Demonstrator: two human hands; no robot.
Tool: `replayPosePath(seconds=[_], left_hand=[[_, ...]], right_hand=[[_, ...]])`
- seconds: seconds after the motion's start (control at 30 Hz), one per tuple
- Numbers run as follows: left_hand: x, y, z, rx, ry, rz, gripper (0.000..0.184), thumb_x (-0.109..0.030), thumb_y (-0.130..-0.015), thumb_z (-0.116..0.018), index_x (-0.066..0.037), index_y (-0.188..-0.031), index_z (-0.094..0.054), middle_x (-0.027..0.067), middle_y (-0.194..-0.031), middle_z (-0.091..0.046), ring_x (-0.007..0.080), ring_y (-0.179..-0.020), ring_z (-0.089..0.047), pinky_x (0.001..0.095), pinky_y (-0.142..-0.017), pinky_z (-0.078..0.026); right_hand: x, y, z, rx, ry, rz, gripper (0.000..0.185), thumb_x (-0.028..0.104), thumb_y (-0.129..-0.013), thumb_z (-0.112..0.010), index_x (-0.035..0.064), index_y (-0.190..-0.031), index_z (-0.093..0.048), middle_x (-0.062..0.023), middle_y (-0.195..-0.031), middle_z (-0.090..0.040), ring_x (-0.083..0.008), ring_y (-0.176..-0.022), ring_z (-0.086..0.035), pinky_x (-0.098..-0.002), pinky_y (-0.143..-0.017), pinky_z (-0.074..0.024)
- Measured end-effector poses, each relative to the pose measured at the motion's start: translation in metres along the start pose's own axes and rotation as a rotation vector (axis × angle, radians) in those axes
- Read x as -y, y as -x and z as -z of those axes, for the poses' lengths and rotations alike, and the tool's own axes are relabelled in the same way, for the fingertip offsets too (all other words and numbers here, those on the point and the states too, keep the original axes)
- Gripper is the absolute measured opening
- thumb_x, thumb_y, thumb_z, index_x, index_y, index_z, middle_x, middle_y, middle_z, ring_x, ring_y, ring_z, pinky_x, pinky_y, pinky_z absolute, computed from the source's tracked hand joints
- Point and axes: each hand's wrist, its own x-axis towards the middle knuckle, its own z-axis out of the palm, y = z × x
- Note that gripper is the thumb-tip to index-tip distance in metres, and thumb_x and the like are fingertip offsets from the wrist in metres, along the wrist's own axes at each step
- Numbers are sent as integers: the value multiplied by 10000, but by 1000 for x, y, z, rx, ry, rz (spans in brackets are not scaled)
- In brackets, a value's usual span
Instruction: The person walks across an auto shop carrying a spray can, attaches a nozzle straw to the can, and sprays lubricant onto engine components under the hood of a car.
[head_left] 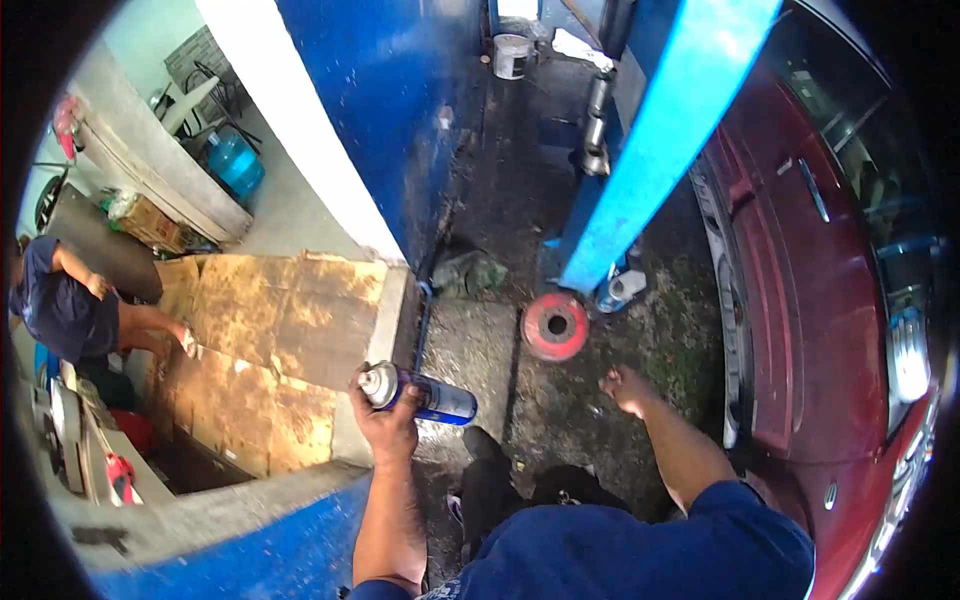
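A blue aerosol spray can (440, 399) lies tilted on its side in my left hand (388, 425), its pale nozzle end toward the thumb and fingers. My right hand (628, 390) is held out over the wet floor with its fingers curled in. Whether anything small is between them is hidden. Just beyond that hand, a red round part like a brake drum (572, 345), with a dark hole in its middle, rests on the floor, apart from my fingers.
A blue lift post (668, 140) rises behind the drum, with a bottle (622, 290) at its foot. On the right stands a dark red car (780, 300). A low concrete wall (385, 325) runs at left; beyond it sits another person (70, 300) by stained boards (260, 310).
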Motion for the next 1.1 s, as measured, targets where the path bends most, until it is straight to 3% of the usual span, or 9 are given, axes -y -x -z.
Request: replayPosePath(seconds=[0.17, 0.2, 0.27, 0.37, 0.43, 0.57, 0.6, 0.8, 1.1], left_hand=[[-22, -126, -76, 261, -18, -44, 743, 46, -757, -779, -44, -1382, -389, 75, -1143, -588, 159, -995, -595, 306, -856, -527], [-22, -152, -95, 319, -20, 5, 748, 50, -758, -777, -45, -1386, -383, 75, -1155, -581, 158, -1004, -589, 306, -861, -523], [-21, -205, -134, 411, 17, 1, 752, 49, -760, -778, -39, -1387, -374, 71, -1140, -583, 157, -1009, -590, 305, -869, -526], [-11, -288, -197, 545, 81, -50, 753, 42, -753, -792, -24, -1374, -373, 72, -1109, -593, 152, -972, -611, 300, -867, -535], [-16, -347, -241, 492, -161, -277, 738, 23, -748, -807, -11, -1353, -386, 81, -1096, -608, 163, -973, -622, 304, -855, -538], [-22, -451, -324, 517, -30, -141, 708, 13, -766, -796, -4, -1345, -388, 97, -1084, -624, 174, -971, -633, 308, -856, -541], [-27, -470, -344, 505, -61, -161, 700, 14, -774, -789, -8, -1347, -388, 99, -1076, -627, 173, -965, -634, 311, -854, -543], [-3, -616, -446, 513, 147, -121, 668, 34, -775, -778, -18, -1330, -409, 91, -1029, -630, 170, -940, -634, 319, -831, -553], [113, -859, -692, 655, 370, -221, 625, -24, -748, -812, -47, -1267, -464, 62, -1023, -633, 171, -891, -636, 340, -795, -552]], right_hand=[[-35, -39, 19, 405, 885, 293, 423, 224, -1011, -453, 158, -1422, -524, -78, -1355, -604, -271, -1326, -479, -426, -1028, -454], [-21, -44, 28, 392, 868, 293, 423, 224, -1011, -453, 158, -1422, -524, -78, -1355, -604, -271, -1326, -479, -426, -1028, -454], [1, -52, 44, 125, 45, -391, 450, 213, -996, -492, 166, -1443, -505, -93, -1357, -601, -297, -1323, -488, -412, -1036, -453], [4, -112, 61, 84, -12, -226, 511, 281, -962, -595, 103, -1431, -500, -147, -1321, -618, -336, -1264, -546, -397, -1029, -462], [54, -181, 68, -170, -467, -510, 492, 122, -908, -682, -7, -1357, -525, -145, -1317, -628, -247, -1246, -574, -397, -969, -500], [211, -301, 155, 19, 54, -244, 499, 378, -918, -665, 74, -1308, -601, -213, -1317, -600, -367, -1246, -553, -431, -1009, -470], [208, -361, 156, 232, 713, 297, 509, 455, -932, -621, 52, -1243, -643, -213, -1288, -614, -376, -1212, -569, -423, -1011, -465], [412, -515, 277, 26, 102, 184, 603, 445, -925, -643, 17, -1336, -533, -204, -1200, -646, -365, -1140, -613, -422, -961, -492], [319, -773, 311, -187, -39, -10, 586, 345, -912, -695, 5, -1351, -507, -220, -1298, -599, -372, -1155, -610, -429, -980, -490]])
